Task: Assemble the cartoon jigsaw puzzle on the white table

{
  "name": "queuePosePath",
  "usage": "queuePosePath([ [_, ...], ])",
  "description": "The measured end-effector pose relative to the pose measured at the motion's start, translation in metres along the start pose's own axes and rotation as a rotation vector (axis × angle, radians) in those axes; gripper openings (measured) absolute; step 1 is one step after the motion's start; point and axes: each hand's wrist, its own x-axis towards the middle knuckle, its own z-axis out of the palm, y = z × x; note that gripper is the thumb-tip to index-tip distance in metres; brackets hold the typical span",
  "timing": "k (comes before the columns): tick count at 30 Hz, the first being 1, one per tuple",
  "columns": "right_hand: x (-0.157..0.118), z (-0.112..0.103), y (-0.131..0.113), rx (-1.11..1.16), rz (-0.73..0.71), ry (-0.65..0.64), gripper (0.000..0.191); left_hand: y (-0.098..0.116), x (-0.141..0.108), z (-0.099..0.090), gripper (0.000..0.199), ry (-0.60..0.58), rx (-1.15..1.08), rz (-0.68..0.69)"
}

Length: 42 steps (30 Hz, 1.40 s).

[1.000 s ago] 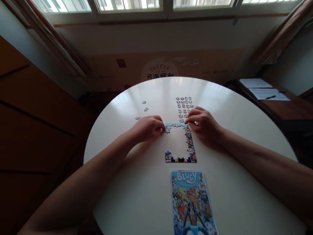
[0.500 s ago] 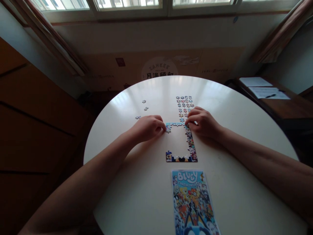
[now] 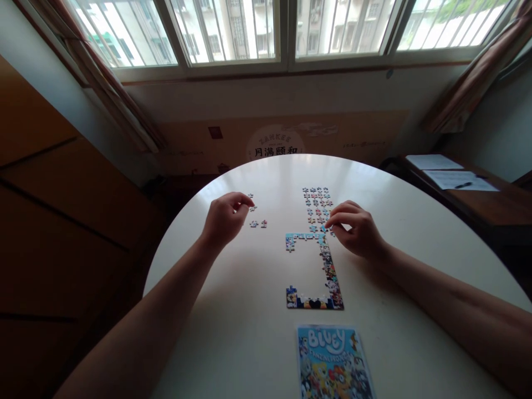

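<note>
My left hand (image 3: 226, 219) is over the left part of the table, thumb and forefinger pinched at a small puzzle piece (image 3: 253, 208). Other loose pieces (image 3: 254, 224) lie just below and above those fingertips. My right hand (image 3: 358, 230) is by the lower right of the rows of loose pieces (image 3: 318, 203), its fingers closed at a light-blue puzzle piece (image 3: 324, 228); whether that piece is lifted I cannot tell. Between the hands and nearer me lies a partly joined puzzle border (image 3: 331, 271), its left side broken by a gap and its middle bare.
A Bluey picture sheet (image 3: 332, 360) lies on the white round table (image 3: 233, 338) in front of me. Papers (image 3: 461, 180) with a pen rest on a brown desk at the right. A printed box panel (image 3: 357, 133) stands beyond the table, under the window.
My left hand has left the puzzle border's upper left and moved left to the loose pieces. My right hand has shifted slightly away from the upper right corner. The view has tilted up.
</note>
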Motion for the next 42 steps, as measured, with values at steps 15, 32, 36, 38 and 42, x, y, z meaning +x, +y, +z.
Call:
queuePosePath([
  [15,0.000,0.000,-0.004,0.018,0.020,-0.037,0.025,-0.023,0.008,-0.006,0.018,0.131,-0.146,-0.138],
  [32,-0.001,0.001,-0.003,0.018,0.040,-0.021,0.025,-0.037,0.002,0.025,0.042,-0.331,0.441,-0.152],
  [36,0.000,0.001,-0.005,0.019,0.049,-0.014,0.025,-0.032,0.003,0.026,0.042,-0.411,0.539,-0.157],
  [38,0.000,0.001,-0.005,0.018,0.047,-0.017,0.025,-0.031,0.003,0.026,0.044,-0.429,0.583,-0.184],
  [42,-0.001,0.001,-0.004,0.009,0.023,-0.029,0.025,-0.035,0.006,0.015,0.048,-0.386,0.666,-0.249],
])
